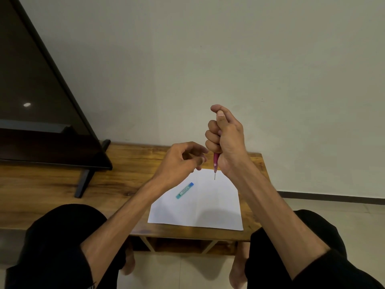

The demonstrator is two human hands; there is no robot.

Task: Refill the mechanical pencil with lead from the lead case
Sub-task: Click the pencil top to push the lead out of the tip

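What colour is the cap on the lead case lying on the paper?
Blue, on a teal lead case; the head view shows it.

We see wooden tabletop (129, 184), low, set against wall; white paper sheet (208, 207) lies flat near our front edge; teal lead case (184, 190) with blue cap rests diagonally on sheet's left part; dark screen's foot (84, 182) stands on tabletop at left.

Pink pencil (216, 161) upright, tip down; teal lead case (184, 190) flat, seemingly capped.
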